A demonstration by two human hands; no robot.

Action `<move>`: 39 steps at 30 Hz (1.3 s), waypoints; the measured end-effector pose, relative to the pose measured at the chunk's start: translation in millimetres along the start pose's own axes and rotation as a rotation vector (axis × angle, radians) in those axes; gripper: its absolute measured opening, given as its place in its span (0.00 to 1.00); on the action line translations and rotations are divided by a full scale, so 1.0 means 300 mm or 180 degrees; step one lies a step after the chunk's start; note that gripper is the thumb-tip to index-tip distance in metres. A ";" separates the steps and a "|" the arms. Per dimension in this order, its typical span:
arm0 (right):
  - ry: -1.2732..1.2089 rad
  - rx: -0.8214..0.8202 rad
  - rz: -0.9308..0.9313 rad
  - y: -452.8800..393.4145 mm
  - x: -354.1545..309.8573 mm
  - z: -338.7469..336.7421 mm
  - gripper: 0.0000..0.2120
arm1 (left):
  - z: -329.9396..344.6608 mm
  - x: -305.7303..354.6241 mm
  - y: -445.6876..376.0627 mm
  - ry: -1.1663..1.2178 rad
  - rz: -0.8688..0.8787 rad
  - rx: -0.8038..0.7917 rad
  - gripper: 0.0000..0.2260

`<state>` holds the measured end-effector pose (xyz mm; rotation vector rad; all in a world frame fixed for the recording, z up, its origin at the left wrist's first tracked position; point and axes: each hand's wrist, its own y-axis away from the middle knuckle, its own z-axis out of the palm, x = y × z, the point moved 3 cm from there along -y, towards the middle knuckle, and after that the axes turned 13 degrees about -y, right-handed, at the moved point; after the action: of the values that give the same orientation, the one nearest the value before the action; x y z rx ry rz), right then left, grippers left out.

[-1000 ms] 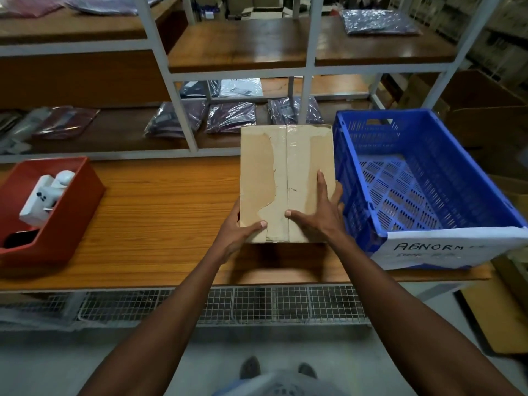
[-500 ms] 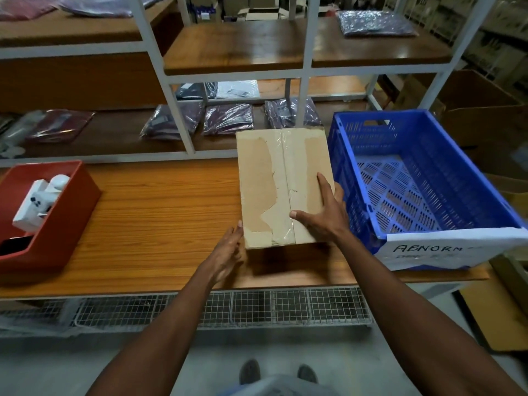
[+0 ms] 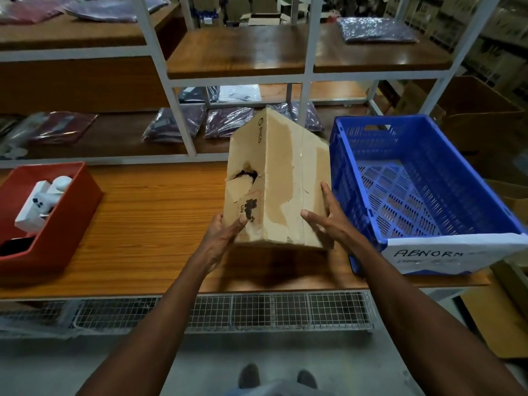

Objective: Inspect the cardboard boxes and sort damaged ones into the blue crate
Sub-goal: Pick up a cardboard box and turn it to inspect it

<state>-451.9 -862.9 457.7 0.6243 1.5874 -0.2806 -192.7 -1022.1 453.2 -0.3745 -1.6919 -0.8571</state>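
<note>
A brown cardboard box point(image 3: 281, 178) is tilted up on its near edge above the wooden table point(image 3: 148, 212). Its left side face shows a torn hole, and its taped top face has peeled paper. My left hand point(image 3: 225, 232) grips the box's lower left corner, thumb on the side face. My right hand point(image 3: 328, 218) presses flat on the lower right of the taped face with fingers spread. The blue crate point(image 3: 457, 155) stands just right of the box, empty, with a white label reading "ABNORM" on its near wall.
A red bin point(image 3: 71, 212) with white items sits at the table's left. White shelf posts point(image 3: 183, 115) rise behind the table, with bagged garments point(image 3: 228, 122) on the shelves. Brown cartons point(image 3: 483, 115) stand behind the crate. A wire rack point(image 3: 257, 312) runs under the table.
The box has been tipped up and turned so its left side face with the hole now shows. My left hand moved from under the near edge to grip the lower left corner.
</note>
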 end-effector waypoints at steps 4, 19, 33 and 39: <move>0.0000 -0.0328 0.0098 -0.023 -0.008 0.006 0.48 | 0.029 0.014 0.029 -0.0021 0.0163 0.0255 0.40; -0.0727 -0.0279 -0.0138 0.041 -0.203 0.127 0.39 | 0.126 0.052 0.040 -0.0928 0.0668 0.0626 0.47; -0.0414 0.0124 -0.0168 0.060 -0.181 0.072 0.30 | 0.187 0.154 0.007 -0.0477 0.0487 0.0101 0.21; -0.0288 0.0142 -0.0020 0.051 -0.187 0.052 0.30 | 0.179 0.171 0.013 -0.0371 0.0435 -0.0062 0.19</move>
<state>-430.2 -871.1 513.3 0.6326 1.4999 -0.3452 -243.4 -991.0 497.7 -0.5560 -1.7440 -0.7640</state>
